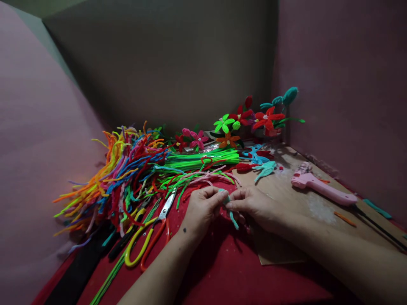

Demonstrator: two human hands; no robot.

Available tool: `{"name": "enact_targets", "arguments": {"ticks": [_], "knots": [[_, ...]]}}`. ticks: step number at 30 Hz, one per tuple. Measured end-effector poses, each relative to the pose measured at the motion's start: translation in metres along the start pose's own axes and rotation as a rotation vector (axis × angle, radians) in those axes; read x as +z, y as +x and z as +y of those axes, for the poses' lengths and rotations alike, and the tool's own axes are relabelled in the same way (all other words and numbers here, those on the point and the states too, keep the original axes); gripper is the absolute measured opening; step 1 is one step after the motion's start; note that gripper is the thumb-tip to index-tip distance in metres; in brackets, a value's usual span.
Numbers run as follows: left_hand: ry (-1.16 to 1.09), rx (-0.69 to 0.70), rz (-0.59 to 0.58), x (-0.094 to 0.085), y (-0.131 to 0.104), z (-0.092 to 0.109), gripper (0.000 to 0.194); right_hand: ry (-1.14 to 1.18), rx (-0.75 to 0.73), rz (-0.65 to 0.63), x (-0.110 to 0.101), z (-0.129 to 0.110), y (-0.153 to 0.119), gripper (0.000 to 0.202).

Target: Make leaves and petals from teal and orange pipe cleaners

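Low in the middle of the head view, my left hand (203,205) and my right hand (249,205) meet over the red cloth. A short teal pipe-cleaner piece (233,221) is pinched between the fingertips of both hands, its free end hanging down below them. My left thumb and forefinger press on its upper part, and my right thumb and forefinger hold it just beside. Scissors (163,214) with yellow and red handles lie left of my left hand. Beyond my right hand rests a teal petal-like piece (266,169) on the brown board.
Many coloured pipe cleaners (121,178) are heaped at the left, with a green bundle (203,157) beside them. Fuzzy flowers (265,118) stand at the back. A pink glue gun (327,190) with a black cord lies on the brown board (286,203) at the right.
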State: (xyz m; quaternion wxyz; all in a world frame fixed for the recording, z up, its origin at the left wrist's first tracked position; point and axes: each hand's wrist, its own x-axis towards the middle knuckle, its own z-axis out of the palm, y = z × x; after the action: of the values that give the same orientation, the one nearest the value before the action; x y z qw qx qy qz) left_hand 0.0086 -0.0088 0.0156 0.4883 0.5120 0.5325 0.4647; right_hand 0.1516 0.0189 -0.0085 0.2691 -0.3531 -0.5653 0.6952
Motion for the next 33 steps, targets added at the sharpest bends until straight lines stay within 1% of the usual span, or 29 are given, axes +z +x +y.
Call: {"name": "enact_targets", "arguments": {"ticks": [2,4,7,10,12,14,16,20,25,28,31,33], "knots": [[-0.003,0.005,0.011,0.000,0.000,0.000,0.026,0.010,-0.007,0.032,0.001,-0.001,0.000,0.017],[-0.044,-0.007,-0.018,-0.002,0.001,-0.002,0.027,0.044,-0.023,0.085,0.003,-0.003,-0.001,0.018],[-0.143,-0.042,-0.102,-0.006,0.004,-0.007,0.027,0.207,-0.045,0.151,0.003,-0.005,0.000,0.020],[-0.203,-0.079,-0.150,-0.008,0.006,-0.013,0.027,0.350,-0.068,0.213,0.001,-0.005,0.002,0.023],[-0.200,-0.108,-0.189,-0.008,0.006,-0.015,0.029,0.367,-0.088,0.250,-0.001,-0.004,0.004,0.026],[-0.156,-0.138,-0.232,-0.007,0.005,-0.016,0.031,0.376,-0.098,0.245,-0.002,-0.003,0.006,0.028],[-0.104,-0.157,-0.240,-0.006,0.004,-0.015,0.032,0.387,-0.102,0.237,-0.001,-0.002,0.006,0.030],[-0.053,-0.158,-0.220,-0.002,0.001,-0.012,0.031,0.379,-0.091,0.266,0.001,-0.002,0.004,0.032],[-0.003,-0.160,-0.150,0.000,0.001,-0.012,0.029,0.332,-0.103,0.278,0.002,-0.003,0.003,0.029],[-0.014,-0.087,-0.096,-0.001,0.001,-0.010,0.025,0.321,-0.083,0.276,0.003,-0.004,0.001,0.027],[-0.063,-0.020,-0.037,-0.001,0.002,-0.006,0.020,0.285,-0.080,0.237,0.003,-0.003,0.001,0.026],[-0.097,-0.003,-0.017,-0.002,0.003,-0.005,0.019,0.242,-0.072,0.201,0.003,-0.001,0.001,0.025]]}}
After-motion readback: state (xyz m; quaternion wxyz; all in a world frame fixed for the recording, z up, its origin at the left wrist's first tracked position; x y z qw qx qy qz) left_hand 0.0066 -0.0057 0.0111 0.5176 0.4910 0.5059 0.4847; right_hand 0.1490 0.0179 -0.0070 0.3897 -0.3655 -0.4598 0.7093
